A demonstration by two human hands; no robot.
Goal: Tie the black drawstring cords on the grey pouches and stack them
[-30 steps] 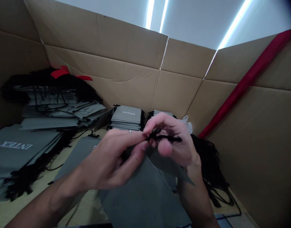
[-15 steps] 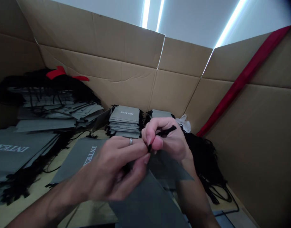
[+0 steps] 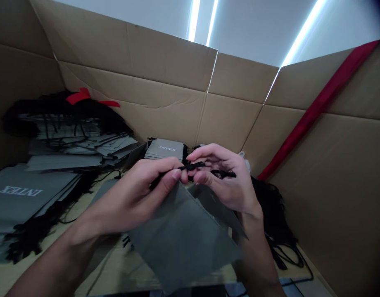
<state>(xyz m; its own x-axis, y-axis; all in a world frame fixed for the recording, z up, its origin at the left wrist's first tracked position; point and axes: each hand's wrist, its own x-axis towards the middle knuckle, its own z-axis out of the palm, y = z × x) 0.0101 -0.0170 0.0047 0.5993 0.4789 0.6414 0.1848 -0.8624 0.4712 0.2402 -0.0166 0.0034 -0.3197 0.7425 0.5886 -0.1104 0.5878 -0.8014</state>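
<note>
Cardboard walls (image 3: 165, 103) enclose a work surface (image 3: 122, 264) carrying stacks of finished grey bags (image 3: 19, 194) with black cords attached. Above its centre, the left hand (image 3: 137, 198) and right hand (image 3: 227, 181) each pinch the black cord (image 3: 193, 166) at the top edge of a grey bag (image 3: 180, 239), fingers closed on it. The cord appears knotted but not yet seated, so this bag is judged partly done; loose cords (image 3: 276, 222) lie right.

Matt grey paper bag (image 3: 180, 231), black cord (image 3: 194, 166)
</note>
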